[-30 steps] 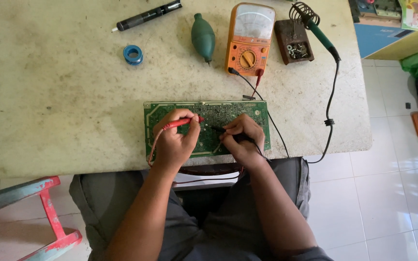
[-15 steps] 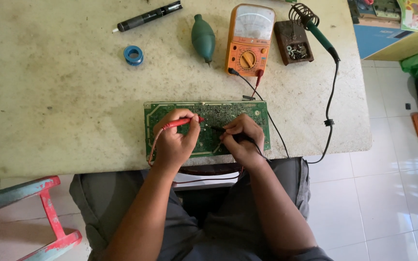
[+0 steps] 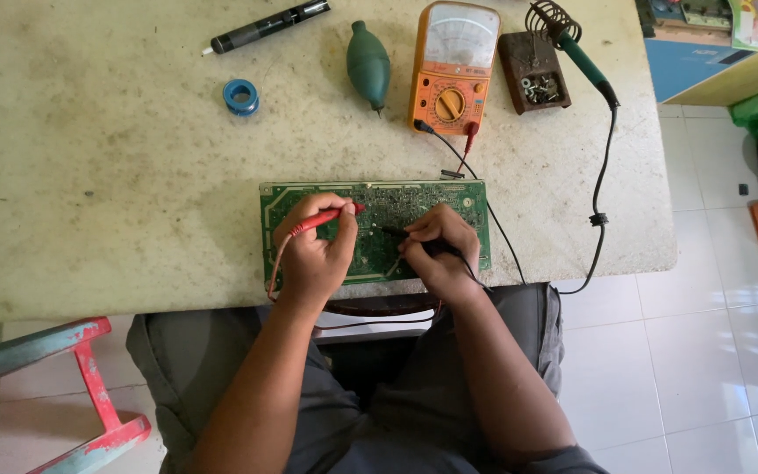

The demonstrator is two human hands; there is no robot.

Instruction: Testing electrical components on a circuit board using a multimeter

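Two hands work on one green circuit board [image 3: 379, 230] that lies flat near the front edge of the pale table [image 3: 89, 193]. The board's long side runs left to right, straight across in front of the person. On the left, the left hand [image 3: 313, 259] is closed around a red probe [image 3: 326, 217]. The probe lies along the board's long side, and its tip points right, toward the middle of the board. Just to the right, the right hand [image 3: 440, 250] pinches a black probe [image 3: 396, 233], and its tip points left, so the two tips face each other with a small gap between them. Both hands rest on the board, and neither is nearer to it than the other. Thin wires run from the probes up to the orange meter [image 3: 454, 66] at the back of the table. A green rubber blower [image 3: 368, 63] lies left of the meter, and a soldering iron [image 3: 576, 44] sits to its right.
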